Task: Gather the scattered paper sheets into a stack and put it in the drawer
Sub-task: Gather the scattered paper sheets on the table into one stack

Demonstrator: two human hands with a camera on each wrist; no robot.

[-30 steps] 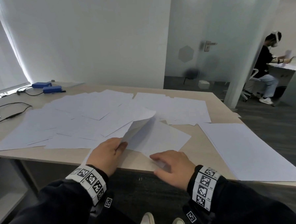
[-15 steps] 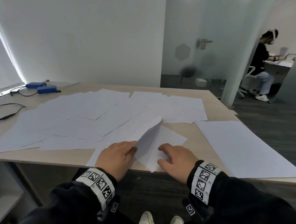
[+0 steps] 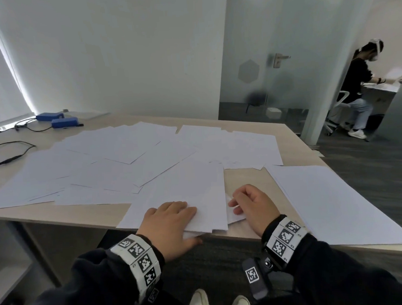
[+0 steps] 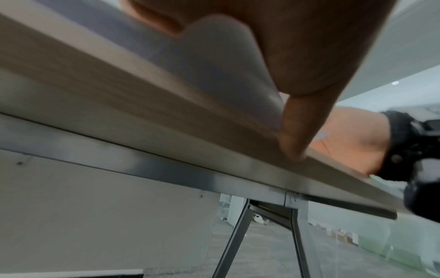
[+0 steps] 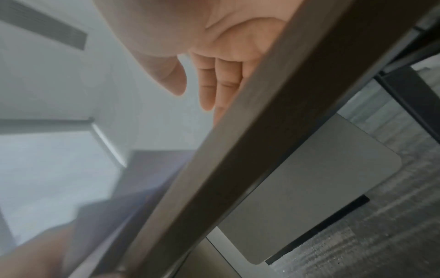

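Many white paper sheets (image 3: 116,161) lie scattered and overlapping across the wooden table (image 3: 243,180). A small gathered pile of sheets (image 3: 197,189) overhangs the front edge. My left hand (image 3: 175,221) pinches this pile, fingers flat on top and thumb (image 4: 292,135) under the overhanging paper (image 4: 214,62) at the table edge. My right hand (image 3: 249,203) rests just right of the pile, relaxed fingers (image 5: 214,84) touching a sheet corner (image 3: 237,217) that pokes out beneath it. No drawer is in view.
A larger neat stack of paper (image 3: 333,203) lies at the table's right front. Two blue boxes (image 3: 64,122) and black cables (image 3: 9,160) sit at the far left. Behind a glass partition (image 3: 261,79), another person (image 3: 357,85) sits at a desk.
The sheet that my left hand held lifted now lies flat on the pile at the front edge. My left hand has slid right onto it; my right hand has shifted right, off the pile.
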